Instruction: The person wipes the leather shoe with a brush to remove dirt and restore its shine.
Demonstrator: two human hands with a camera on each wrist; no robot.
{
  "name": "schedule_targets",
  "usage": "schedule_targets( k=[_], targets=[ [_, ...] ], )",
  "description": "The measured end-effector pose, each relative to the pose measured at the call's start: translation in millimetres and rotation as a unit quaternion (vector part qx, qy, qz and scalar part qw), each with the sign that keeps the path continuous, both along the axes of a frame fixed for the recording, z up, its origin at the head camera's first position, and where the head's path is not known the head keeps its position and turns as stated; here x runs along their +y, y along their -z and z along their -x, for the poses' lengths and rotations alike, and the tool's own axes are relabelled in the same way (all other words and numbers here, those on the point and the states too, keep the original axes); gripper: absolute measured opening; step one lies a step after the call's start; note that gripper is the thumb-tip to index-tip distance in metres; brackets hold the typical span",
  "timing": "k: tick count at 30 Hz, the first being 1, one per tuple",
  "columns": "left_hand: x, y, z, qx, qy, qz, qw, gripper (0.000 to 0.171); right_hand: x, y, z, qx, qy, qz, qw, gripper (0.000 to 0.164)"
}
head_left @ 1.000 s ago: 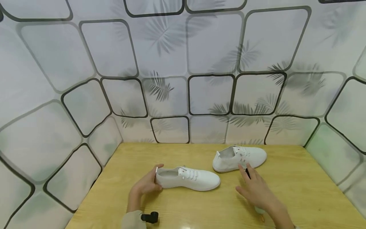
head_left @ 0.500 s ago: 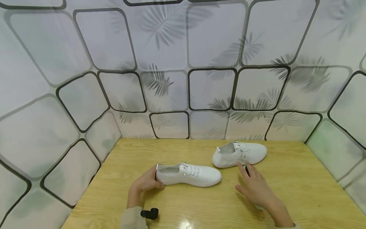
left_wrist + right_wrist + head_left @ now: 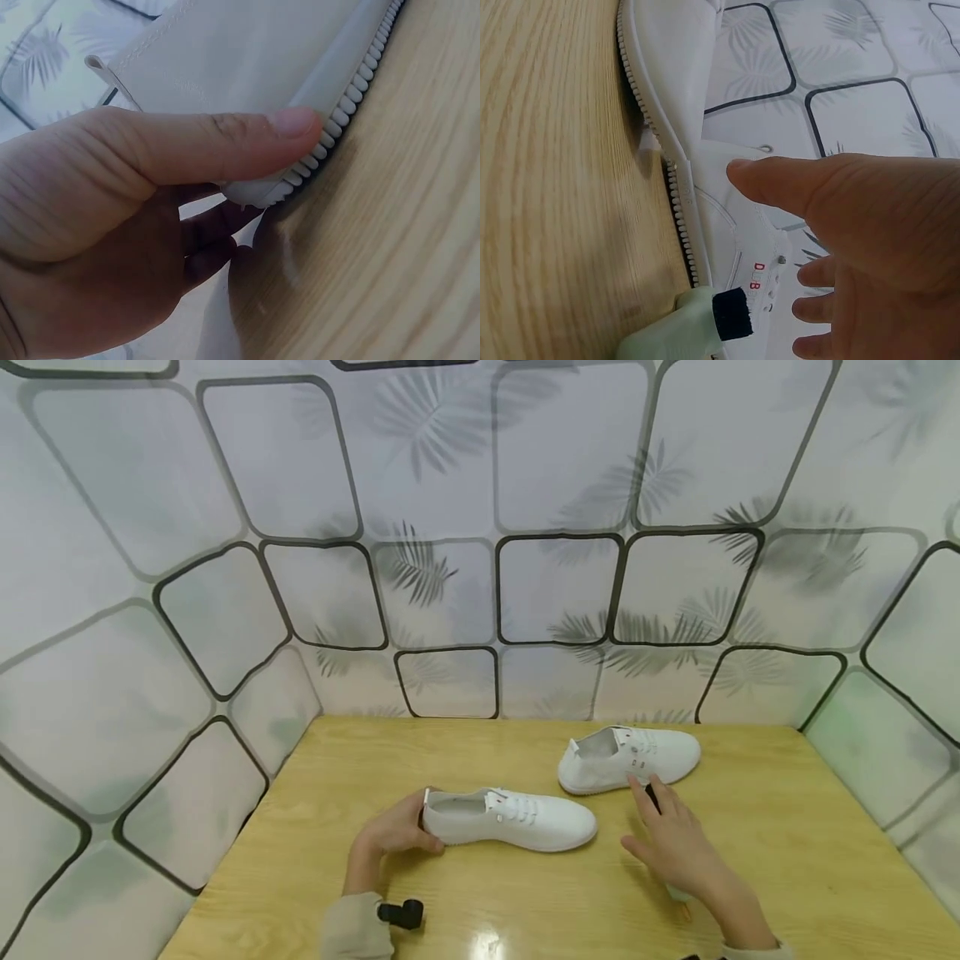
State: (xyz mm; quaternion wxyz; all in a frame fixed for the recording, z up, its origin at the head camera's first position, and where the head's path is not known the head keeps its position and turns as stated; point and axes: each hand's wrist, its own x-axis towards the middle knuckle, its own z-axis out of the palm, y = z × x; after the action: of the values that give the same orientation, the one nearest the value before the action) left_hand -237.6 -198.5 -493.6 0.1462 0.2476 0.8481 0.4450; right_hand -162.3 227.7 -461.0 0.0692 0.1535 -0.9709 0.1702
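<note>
My left hand (image 3: 401, 827) grips a white lace-up shoe (image 3: 543, 825) at its heel. In the left wrist view, the thumb (image 3: 247, 142) lies along the side just above the ribbed sole, with the other fingers behind the heel. The toe points right. A second white shoe (image 3: 667, 752) stands farther back to the right, with red letters on its side. My right hand (image 3: 678, 852) is in front of it, fingers spread and loosely bent. Beneath this hand lies a pale green brush-like tool (image 3: 671, 334) with a black end, partly hidden by the palm in the head view.
Both shoes stand on a yellow wood-grain table (image 3: 517, 893). Patterned cloth walls (image 3: 435, 568) with dark outlines and leaf prints rise along its back and sides. A black strap mount (image 3: 402, 913) sits on the left wrist.
My left hand and the near shoe have shifted slightly to the right. The far shoe stays in place, and my right hand remains in front of it. The head view has tilted down a little.
</note>
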Motion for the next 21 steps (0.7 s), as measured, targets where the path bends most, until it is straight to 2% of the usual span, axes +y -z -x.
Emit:
schedule_targets(
  k=[4, 11, 21],
  targets=[
    [9.0, 4.9, 1.9, -0.005, 0.028, 0.005, 0.9996, 0.068, 3.1, 2.5, 0.4, -0.014, 0.0, -0.005, 1.0, 0.086],
    [18.9, -1.1, 13.7, 0.015, 0.051, 0.001, 0.9986, 0.068, 5.8, -0.7, 7.8, -0.022, -0.004, 0.0, 1.0, 0.085],
    [36.4, 1.4, 10.3, -0.014, 0.046, 0.001, 0.9988, 0.068, 9.8, -0.8, 5.4, -0.022, 0.01, 0.0, 1.0, 0.081]
  ],
)
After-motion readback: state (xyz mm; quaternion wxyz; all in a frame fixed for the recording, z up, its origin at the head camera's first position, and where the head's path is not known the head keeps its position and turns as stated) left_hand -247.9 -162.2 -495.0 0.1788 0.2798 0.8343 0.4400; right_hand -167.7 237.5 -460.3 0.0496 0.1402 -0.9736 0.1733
